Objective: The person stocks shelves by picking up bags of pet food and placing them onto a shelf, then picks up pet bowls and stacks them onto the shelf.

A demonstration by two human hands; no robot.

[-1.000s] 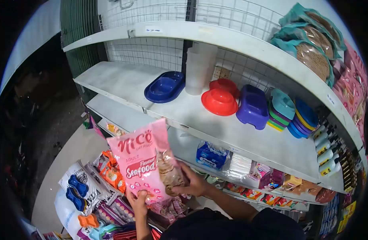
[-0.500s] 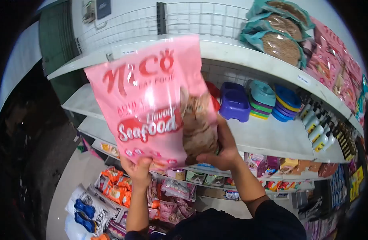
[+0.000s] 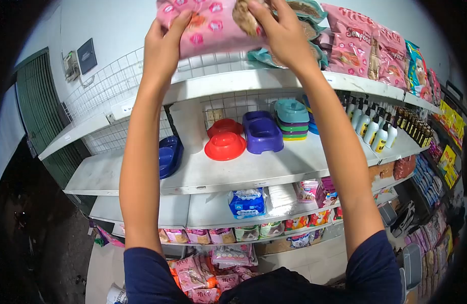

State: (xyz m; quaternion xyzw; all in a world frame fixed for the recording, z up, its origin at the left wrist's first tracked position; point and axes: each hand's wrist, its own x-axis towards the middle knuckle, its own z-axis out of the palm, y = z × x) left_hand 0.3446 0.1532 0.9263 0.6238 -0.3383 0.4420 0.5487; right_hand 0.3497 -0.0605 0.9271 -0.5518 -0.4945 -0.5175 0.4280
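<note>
Shop shelving behind, pink bag point(image 3: 213, 31) between left hand point(image 3: 164, 43) and right hand point(image 3: 283, 35), both pinching its lower sides.

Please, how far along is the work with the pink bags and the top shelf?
It looks partly done. Pink bags already stand on the right part of the top shelf. In hand is another pink bag, held up by the left hand and right hand, seemingly not released. More pink bags lie in the pile below; whether they must go up too, I cannot tell.
</note>
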